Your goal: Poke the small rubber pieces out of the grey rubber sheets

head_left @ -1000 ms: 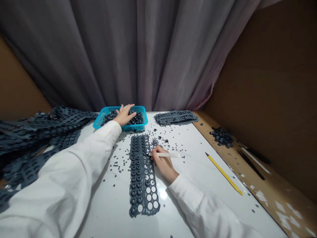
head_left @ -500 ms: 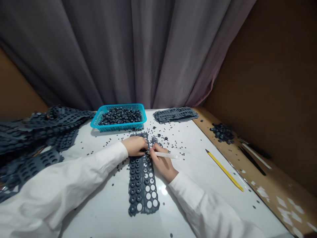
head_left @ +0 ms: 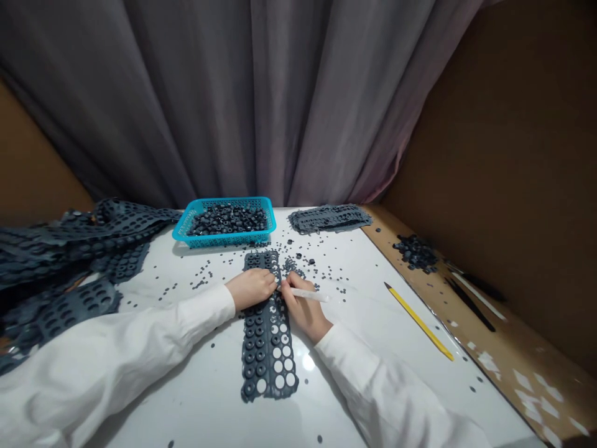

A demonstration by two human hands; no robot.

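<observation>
A dark grey rubber sheet point(head_left: 267, 348) moulded with rows of ring-shaped parts lies lengthwise before me on the white table. Some of its round places are open holes showing white, mostly at the near right. My left hand point(head_left: 253, 289) rests across the sheet's upper half, fingers curled and closed on it; the fingertips' exact grip is hidden. In my right hand point(head_left: 305, 311) is a slim white pen-like tool point(head_left: 311, 295), pinched between thumb and fingers. Its tip points left at the sheet, close beside my left fingertips.
A blue basket point(head_left: 224, 239) full of small black rubber rings stands behind. More perforated sheets point(head_left: 84, 249) are heaped at left, another stack point(head_left: 329, 218) at back right. A yellow pencil point(head_left: 418, 320), a pile of black pieces point(head_left: 415, 252) and dark tools point(head_left: 471, 305) lie right. Tiny discs are scattered around.
My left hand has shifted slightly left and nearer to me, uncovering more of the sheet's far end. My right hand with the white tool stays almost in place. The view has shifted slightly.
</observation>
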